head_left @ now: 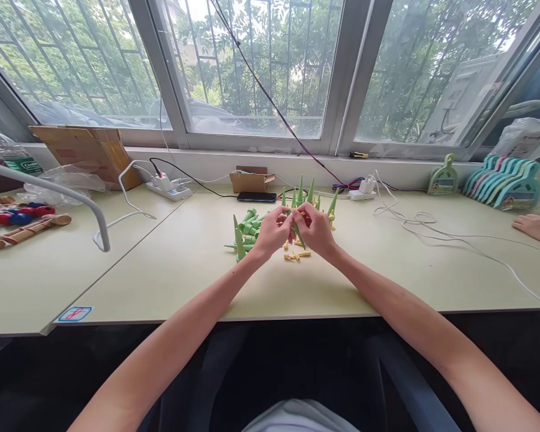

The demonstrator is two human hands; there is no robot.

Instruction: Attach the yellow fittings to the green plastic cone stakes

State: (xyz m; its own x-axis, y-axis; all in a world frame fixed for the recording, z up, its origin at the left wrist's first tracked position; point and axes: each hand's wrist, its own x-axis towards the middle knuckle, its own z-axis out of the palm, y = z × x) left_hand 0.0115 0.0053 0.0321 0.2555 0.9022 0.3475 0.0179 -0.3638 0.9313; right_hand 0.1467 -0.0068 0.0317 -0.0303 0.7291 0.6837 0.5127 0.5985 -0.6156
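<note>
Counts by kind; piles only partly countable

Bare hands: 2, left hand (272, 234) and right hand (315, 231); plus 1 co-worker's hand (535, 227). Pointed green plastic piece (299, 237) in hands: 1. Upright pointed green plastic cones (300, 191): at least 5. Loose green plastic pieces (251, 227): overlapping, no exact total. Small yellow plastic pegs (297, 256): several, partly hidden. Flat black phone (257, 197): 1. Brown cardboard boxes (252, 182): 2, one large, one small. White plastic power strips (173, 192): 2.

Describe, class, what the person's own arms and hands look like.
The left hand and right hand are ungloved, with no watch or bracelet visible. The bare left forearm and right forearm taper smoothly; no sleeves show. Light grey fabric clothing appears below.
</note>
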